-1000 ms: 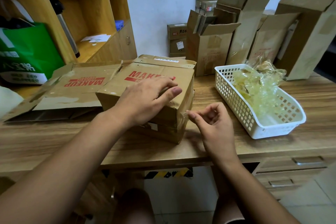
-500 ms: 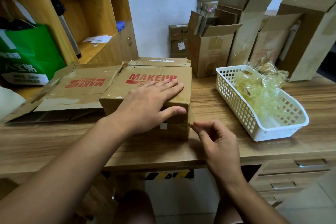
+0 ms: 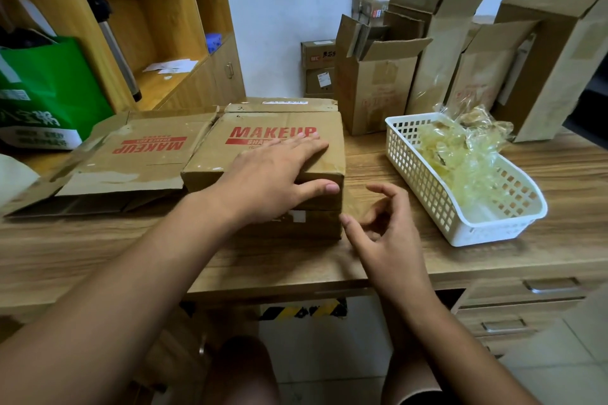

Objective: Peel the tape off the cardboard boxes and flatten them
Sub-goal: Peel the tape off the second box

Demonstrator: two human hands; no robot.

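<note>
Two bare hands work at the near edge of the wooden desk [image 3: 296, 260]. The left hand [image 3: 273, 181] lies flat on the brown cardboard box printed MAKEUP [image 3: 217, 158], fingers straight, thumb over its front edge. The right hand [image 3: 385, 233] sits at the box's near right corner, fingers loosely curled and gripping nothing; its forefinger seems to touch the lower corner, though the view is unclear. A flattened brown cardboard box [image 3: 141, 158] lies against the left side. To the right, apart, a white plastic lattice basket [image 3: 460, 233] holds crumpled clear tape [image 3: 460, 148]. Upright open cardboard boxes [image 3: 378, 85] line the wall behind. Bare desk shows between box and basket.
</note>
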